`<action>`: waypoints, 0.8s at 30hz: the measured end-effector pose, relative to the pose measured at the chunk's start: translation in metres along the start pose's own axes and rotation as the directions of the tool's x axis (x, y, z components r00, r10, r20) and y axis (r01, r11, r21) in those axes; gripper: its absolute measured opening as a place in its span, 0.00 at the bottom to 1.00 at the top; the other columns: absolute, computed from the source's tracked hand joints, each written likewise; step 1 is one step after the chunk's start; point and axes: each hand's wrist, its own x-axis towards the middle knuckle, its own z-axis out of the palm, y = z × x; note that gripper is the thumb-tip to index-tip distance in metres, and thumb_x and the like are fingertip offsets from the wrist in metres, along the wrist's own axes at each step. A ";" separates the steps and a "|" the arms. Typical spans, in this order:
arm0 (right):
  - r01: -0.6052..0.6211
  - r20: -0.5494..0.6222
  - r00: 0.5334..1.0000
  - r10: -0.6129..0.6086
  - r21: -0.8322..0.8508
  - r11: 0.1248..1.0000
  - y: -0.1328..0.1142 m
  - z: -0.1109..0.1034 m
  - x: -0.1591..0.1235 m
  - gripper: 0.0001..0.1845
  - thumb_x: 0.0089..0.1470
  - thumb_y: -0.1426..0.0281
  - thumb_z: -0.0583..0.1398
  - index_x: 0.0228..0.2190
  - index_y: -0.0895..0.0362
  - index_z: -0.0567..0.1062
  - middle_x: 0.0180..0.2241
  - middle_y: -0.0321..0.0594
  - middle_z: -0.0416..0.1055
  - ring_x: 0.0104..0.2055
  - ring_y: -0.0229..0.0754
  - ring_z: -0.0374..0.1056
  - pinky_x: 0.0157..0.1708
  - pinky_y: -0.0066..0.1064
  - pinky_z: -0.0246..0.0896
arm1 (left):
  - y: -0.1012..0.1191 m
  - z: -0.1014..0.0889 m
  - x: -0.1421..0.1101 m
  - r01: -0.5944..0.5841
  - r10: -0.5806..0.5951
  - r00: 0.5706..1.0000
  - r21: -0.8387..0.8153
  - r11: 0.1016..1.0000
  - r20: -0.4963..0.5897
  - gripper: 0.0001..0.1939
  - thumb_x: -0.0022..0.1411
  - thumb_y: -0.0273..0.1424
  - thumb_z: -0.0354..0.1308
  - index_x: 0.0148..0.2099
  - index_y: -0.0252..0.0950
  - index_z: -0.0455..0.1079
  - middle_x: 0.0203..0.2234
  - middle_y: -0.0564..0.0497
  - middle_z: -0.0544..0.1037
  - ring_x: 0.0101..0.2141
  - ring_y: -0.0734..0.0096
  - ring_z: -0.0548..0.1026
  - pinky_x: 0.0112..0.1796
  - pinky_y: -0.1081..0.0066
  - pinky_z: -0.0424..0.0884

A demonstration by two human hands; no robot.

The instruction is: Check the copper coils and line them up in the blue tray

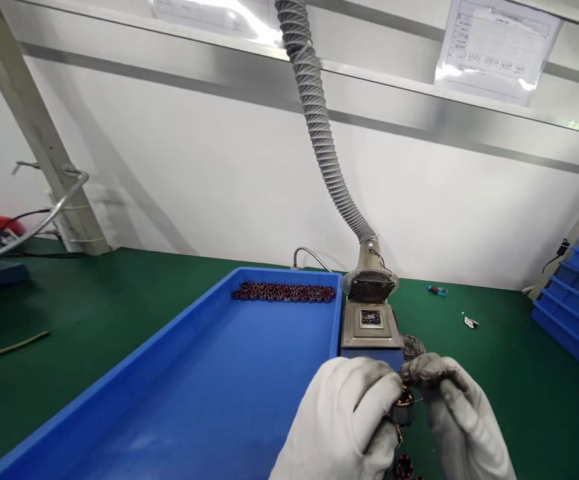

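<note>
Both my hands wear soiled white gloves and meet at the bottom of the view. My left hand and my right hand pinch a small dark wound coil part between their fingertips. Right behind them stands a small metal solder pot on a blue base. A grey flexible fume hose ends in a round grilled fan just above the pot. Another coil part lies on the green mat below my hands.
A long blue tray lies to the left, with a row of several reddish coil parts along its far end. Stacked blue bins stand at the right edge. Small tools and cables lie on the green mat.
</note>
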 end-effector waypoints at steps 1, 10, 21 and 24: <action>0.002 0.019 1.000 0.000 -0.077 0.997 0.000 0.000 0.000 0.09 0.48 0.63 0.62 0.33 0.53 0.76 0.31 0.40 0.69 0.34 0.42 0.66 0.35 0.30 0.64 | 0.000 0.000 -0.001 0.005 -0.005 1.000 0.015 1.000 -0.011 0.13 0.55 0.20 0.44 0.42 0.32 0.63 0.33 0.48 0.73 0.33 0.67 0.71 0.32 0.66 0.68; 0.266 -0.159 0.810 -0.564 -0.758 0.595 0.003 0.004 -0.020 0.06 0.45 0.71 0.64 0.30 0.52 0.78 0.34 0.41 0.72 0.35 0.43 0.69 0.31 0.28 0.64 | 0.003 0.006 -0.002 0.010 -0.004 0.999 0.143 0.990 -0.043 0.13 0.50 0.18 0.45 0.39 0.30 0.65 0.31 0.46 0.73 0.32 0.64 0.71 0.31 0.64 0.69; -0.121 -0.180 0.980 0.085 -0.200 0.972 0.000 0.035 -0.008 0.17 0.43 0.58 0.65 0.35 0.51 0.76 0.36 0.40 0.76 0.37 0.44 0.71 0.40 0.31 0.66 | 0.002 0.004 -0.002 0.029 -0.012 0.997 0.216 0.976 -0.078 0.12 0.55 0.21 0.44 0.39 0.28 0.66 0.32 0.43 0.74 0.33 0.61 0.72 0.31 0.61 0.69; -0.202 -0.169 0.969 0.179 -0.127 0.971 0.003 0.037 -0.005 0.22 0.32 0.61 0.70 0.34 0.51 0.76 0.34 0.39 0.76 0.37 0.44 0.71 0.40 0.30 0.66 | 0.001 0.004 -0.004 0.045 -0.034 0.998 0.225 0.973 -0.054 0.14 0.54 0.19 0.42 0.39 0.30 0.66 0.32 0.45 0.73 0.33 0.62 0.71 0.33 0.62 0.68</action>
